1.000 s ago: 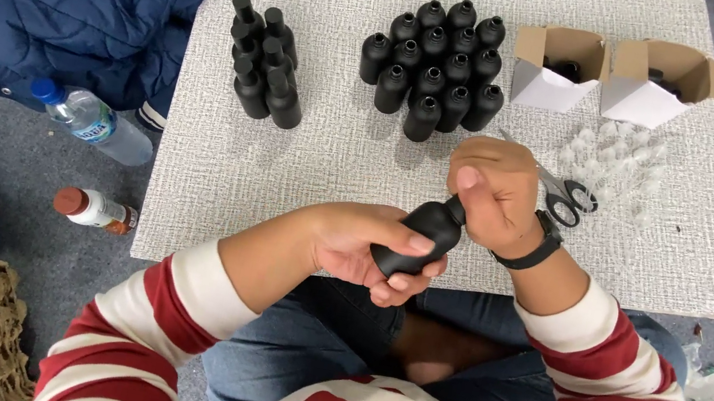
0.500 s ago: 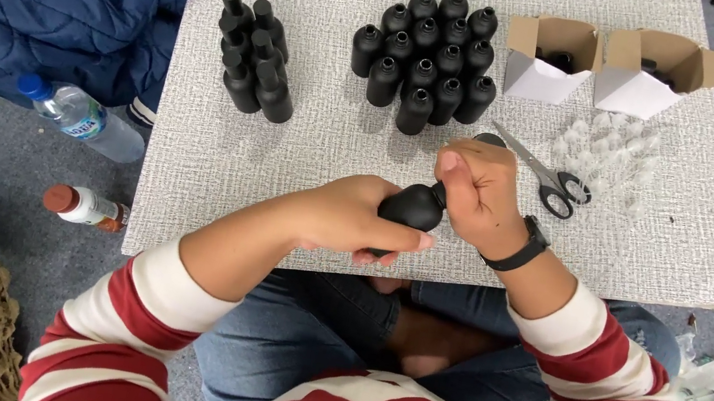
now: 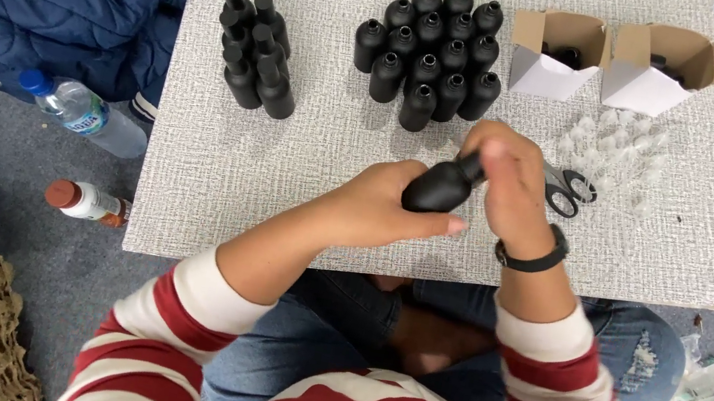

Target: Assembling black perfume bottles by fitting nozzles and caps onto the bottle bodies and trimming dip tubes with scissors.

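Black bottle gripped by left hand above desk — tilted, neck toward right hand, fingers closed round its top (cap hidden). Just beyond: scissors, clustered uncapped bottles — capped bottles further left.

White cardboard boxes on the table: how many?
2. Both open white boxes stand side by side at the far right of the table: the left box and the right box. Each shows something dark inside. No others visible; the view may crop some.
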